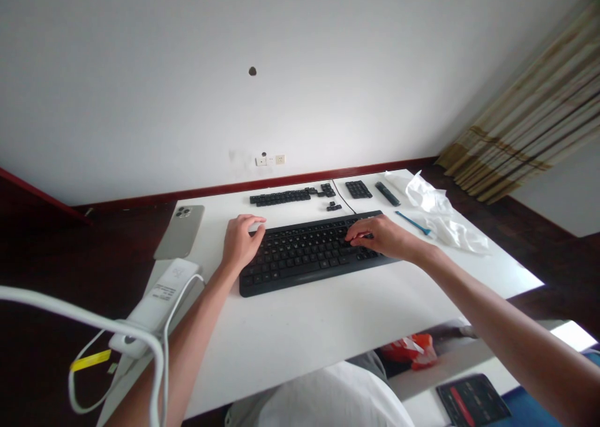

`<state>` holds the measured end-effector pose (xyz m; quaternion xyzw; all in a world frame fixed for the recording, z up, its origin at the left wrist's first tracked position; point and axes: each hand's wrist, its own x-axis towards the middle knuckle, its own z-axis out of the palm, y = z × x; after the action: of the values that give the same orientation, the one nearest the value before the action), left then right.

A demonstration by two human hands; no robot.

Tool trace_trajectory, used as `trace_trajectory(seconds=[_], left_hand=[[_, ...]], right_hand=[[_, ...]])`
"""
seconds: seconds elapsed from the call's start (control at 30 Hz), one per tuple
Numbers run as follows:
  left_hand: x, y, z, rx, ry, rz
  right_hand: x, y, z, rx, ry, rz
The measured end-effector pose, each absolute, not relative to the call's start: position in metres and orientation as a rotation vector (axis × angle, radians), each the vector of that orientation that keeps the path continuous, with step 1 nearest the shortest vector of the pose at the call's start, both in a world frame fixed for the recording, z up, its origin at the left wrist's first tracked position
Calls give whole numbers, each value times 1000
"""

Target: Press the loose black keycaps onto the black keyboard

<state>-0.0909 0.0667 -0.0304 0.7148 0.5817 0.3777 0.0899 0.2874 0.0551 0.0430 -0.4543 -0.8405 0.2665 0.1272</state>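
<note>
A black keyboard (300,255) lies on the white table, slightly tilted. At its left end rests my left hand (241,239), thumb and forefinger apart with nothing between them. Over the right part of the keys is my right hand (372,234), its fingers bent together at the keys; whether something small is between the fingertips is hidden. Behind the keyboard lie loose black keycaps in rows (281,197), a small group of keycaps (334,207) and a block of keycaps (359,189). A blue stick-like tool (412,222) is right of my right hand.
A phone (180,232) and a white power strip (157,302) with cables lie at the table's left side. On the right are a dark oblong object (387,194) and crumpled white tissues (429,195). Below the front edge is a red bag (412,350). A wall stands behind.
</note>
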Motion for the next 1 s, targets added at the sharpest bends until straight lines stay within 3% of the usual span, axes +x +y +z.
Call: trace_trajectory(seconds=[0.53, 0.7, 0.87, 1.0], left_hand=[[-92, 68, -30, 2171, 1690, 1109], [-92, 67, -30, 2155, 1707, 1102], [-92, 67, -30, 2160, 1716, 1089], [-92, 68, -30, 2162, 1712, 1097]], right_hand=[[284, 61, 51, -1190, -2568, 779], [266, 65, 75, -1221, -2160, 671], [235, 66, 97, -872, -1427, 1066], [208, 58, 63, -774, -1182, 1442]])
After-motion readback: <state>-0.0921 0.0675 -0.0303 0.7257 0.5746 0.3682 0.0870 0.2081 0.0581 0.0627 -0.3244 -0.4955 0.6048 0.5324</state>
